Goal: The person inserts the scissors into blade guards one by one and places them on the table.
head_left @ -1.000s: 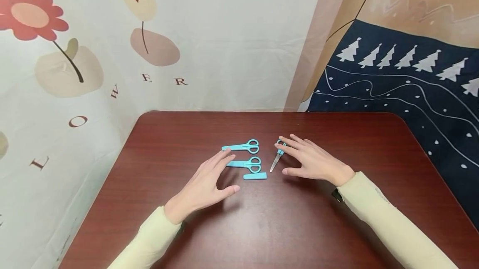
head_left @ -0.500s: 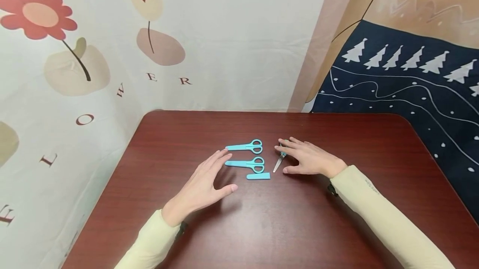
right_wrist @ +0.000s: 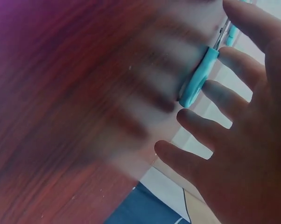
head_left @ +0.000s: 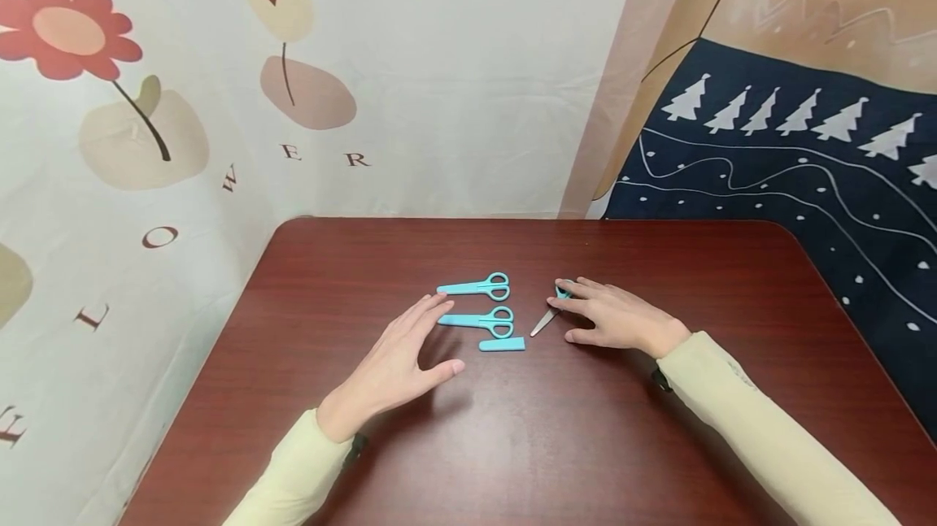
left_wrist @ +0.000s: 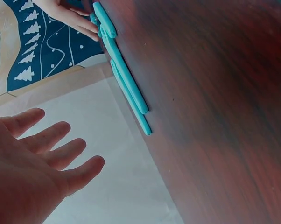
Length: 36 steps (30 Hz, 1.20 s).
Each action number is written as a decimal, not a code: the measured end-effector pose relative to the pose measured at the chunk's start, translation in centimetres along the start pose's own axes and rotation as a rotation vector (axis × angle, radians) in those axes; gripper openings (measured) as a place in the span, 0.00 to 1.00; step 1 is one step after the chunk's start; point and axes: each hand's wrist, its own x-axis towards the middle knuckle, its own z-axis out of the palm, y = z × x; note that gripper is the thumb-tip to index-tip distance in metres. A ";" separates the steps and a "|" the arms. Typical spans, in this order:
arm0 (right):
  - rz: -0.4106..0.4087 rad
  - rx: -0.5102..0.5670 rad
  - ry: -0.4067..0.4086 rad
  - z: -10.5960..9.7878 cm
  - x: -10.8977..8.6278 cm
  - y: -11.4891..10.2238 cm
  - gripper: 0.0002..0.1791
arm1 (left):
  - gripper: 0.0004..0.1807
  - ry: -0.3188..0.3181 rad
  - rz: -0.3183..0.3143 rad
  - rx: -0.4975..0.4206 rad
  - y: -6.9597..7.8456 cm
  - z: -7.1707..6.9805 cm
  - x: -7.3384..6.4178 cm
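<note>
Two pairs of turquoise scissors, the far pair [head_left: 472, 288] and the near pair [head_left: 476, 320], lie side by side with sheaths over their blades. Just in front of them rests a loose turquoise sheath [head_left: 502, 344]. To their right, bare-bladed scissors [head_left: 543, 322] lie slanted, blades toward the person. My right hand [head_left: 622, 316] is spread over their handle; its fingertips appear to touch it, and partly hide it. In the right wrist view, the handle [right_wrist: 200, 77] shows beside the fingers. My left hand [head_left: 395, 359] hovers, fingers extended, near the sheathed tips, holding nothing.
A dark red-brown wooden table [head_left: 468, 461] bears everything, with rounded far corners. Behind it hangs a pale curtain [head_left: 454, 79] printed with flowers and letters. A dark blue cloth [head_left: 769, 160] with white trees is at the right.
The bare scissors' handle has swung slightly to the right and nearer, along with my right hand. My left hand stays about where it was. The head view has shifted a little.
</note>
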 end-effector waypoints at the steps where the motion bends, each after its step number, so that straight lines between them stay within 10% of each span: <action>1: -0.001 -0.011 0.006 0.0 -0.1 0.0 0.33 | 0.45 -0.002 0.000 0.001 0.0 0.0 0.0; 36: -0.099 0.055 0.171 0.1 -1.4 1.2 0.10 | 0.43 -0.101 0.022 -0.054 0.7 0.7 1.1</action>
